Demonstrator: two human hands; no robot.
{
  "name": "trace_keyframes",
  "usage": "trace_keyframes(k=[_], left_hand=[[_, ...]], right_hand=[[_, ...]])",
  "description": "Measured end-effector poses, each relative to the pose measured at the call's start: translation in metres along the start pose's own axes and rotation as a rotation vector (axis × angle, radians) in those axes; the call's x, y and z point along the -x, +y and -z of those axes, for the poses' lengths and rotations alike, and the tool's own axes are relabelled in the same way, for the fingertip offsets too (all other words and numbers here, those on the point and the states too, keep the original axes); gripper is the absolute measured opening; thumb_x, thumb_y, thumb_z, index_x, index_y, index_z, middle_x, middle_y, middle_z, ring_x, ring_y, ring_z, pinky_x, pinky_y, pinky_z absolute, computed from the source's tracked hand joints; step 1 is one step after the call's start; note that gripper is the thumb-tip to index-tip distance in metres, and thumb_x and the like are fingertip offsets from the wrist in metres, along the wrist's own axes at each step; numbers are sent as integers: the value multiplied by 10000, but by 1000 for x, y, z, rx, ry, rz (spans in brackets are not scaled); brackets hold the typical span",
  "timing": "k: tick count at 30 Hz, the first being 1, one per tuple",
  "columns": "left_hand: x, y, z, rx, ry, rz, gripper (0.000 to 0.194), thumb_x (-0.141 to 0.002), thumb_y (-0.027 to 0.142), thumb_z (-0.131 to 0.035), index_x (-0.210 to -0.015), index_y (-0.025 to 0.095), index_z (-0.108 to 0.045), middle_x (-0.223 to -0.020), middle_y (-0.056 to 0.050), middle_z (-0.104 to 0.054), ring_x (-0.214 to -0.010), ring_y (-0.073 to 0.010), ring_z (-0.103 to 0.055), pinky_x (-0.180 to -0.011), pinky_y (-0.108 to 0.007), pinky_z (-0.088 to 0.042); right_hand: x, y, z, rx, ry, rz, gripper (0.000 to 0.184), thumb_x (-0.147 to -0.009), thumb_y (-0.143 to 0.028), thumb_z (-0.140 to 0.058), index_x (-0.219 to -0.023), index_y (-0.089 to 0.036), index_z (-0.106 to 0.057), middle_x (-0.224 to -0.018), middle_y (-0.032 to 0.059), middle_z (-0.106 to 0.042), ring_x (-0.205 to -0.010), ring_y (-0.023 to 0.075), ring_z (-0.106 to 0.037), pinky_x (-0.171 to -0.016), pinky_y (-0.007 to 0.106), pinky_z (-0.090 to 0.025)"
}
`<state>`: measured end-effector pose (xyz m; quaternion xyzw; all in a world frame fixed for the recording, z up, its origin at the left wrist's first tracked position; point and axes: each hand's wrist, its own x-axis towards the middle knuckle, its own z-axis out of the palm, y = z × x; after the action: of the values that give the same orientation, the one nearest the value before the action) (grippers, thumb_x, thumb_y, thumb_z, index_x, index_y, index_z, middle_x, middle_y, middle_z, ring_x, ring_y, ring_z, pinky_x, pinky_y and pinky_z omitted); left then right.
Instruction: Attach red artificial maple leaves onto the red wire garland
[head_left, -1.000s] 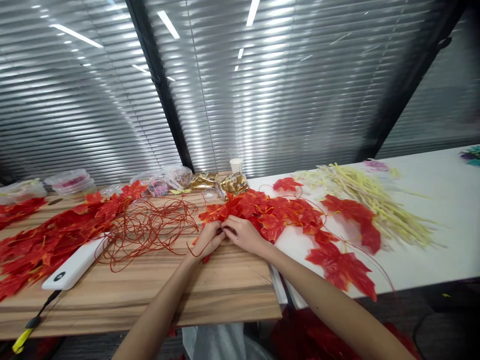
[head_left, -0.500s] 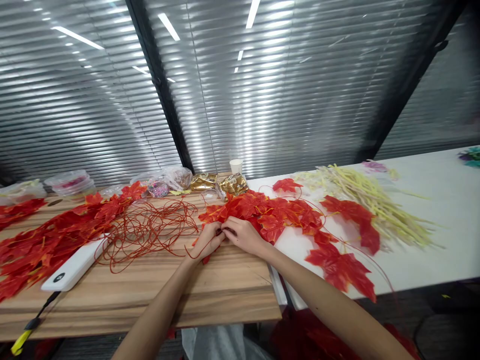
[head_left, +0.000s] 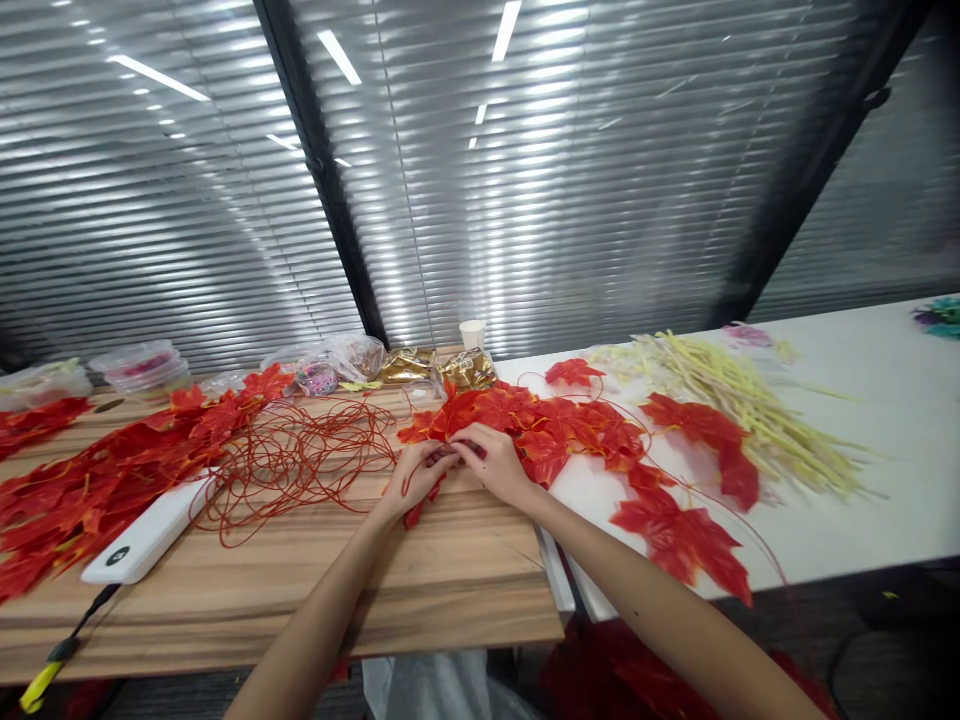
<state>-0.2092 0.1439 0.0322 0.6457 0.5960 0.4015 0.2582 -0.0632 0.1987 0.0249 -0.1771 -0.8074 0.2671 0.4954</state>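
The left hand (head_left: pixel 414 480) and right hand (head_left: pixel 493 464) meet at the fingertips over the wooden desk (head_left: pixel 465 580); fingers hide what lies between, so I cannot tell whether either grip is clamped on anything. A red cord (head_left: pixel 406 486) curves across the left hand. Red leaves (head_left: pixel 551 430) spread behind and right, spanning 2 desks, wooden and white. A cord tangle (head_left: pixel 300 450) lies left, beside a white power bank (head_left: pixel 154 530).

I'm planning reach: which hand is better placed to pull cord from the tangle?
Probably the left hand: it is nearer the tangled red cord, while the right hand is farther off.
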Motion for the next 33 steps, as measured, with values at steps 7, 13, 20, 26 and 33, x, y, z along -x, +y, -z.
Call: trace_keyframes(k=[7,13,20,26,33], left_hand=[[-2,0,3,13,92,47,254,-712,329,-570,-802,119,-681,-709,-68,-673,-627,-147,-570,-604,-242,-435],[-3,1,3,192,167,97,245,-663,334,-625,-764,118,-680,-689,-60,-668,-619,-143,-576,-615,-244,-441],[-3,2,2,453,306,180,284,-581,310,-698,-782,111,-667,-764,-61,-674,-705,-143,-593,-702,-256,-447],[-7,-4,15,801,685,198,333,-587,302,-714,-858,142,-604,-810,-20,-648,-739,-98,-594,-732,-216,-453],[-8,6,23,1093,534,240,250,-615,254,-706,-791,159,-556,-703,33,-601,-577,-44,-551,-634,-167,-460]], right_hand=[[-5,-2,4,-74,145,-115,133,-815,-237,-510,-805,-177,-628,-767,30,-627,-673,134,-564,-650,245,-446],[-5,4,-1,-250,127,-274,161,-795,-307,-521,-795,-178,-617,-722,25,-618,-554,122,-540,-558,245,-458],[-7,7,-3,-507,39,-398,199,-797,-356,-502,-796,-167,-565,-639,-1,-580,-495,103,-519,-480,218,-432],[-5,10,-6,-461,74,-419,182,-777,-329,-532,-800,-157,-589,-667,27,-618,-600,137,-568,-542,234,-448],[-5,15,-7,-454,147,-437,197,-783,-280,-508,-915,-149,-574,-796,66,-655,-545,120,-554,-549,250,-462]])
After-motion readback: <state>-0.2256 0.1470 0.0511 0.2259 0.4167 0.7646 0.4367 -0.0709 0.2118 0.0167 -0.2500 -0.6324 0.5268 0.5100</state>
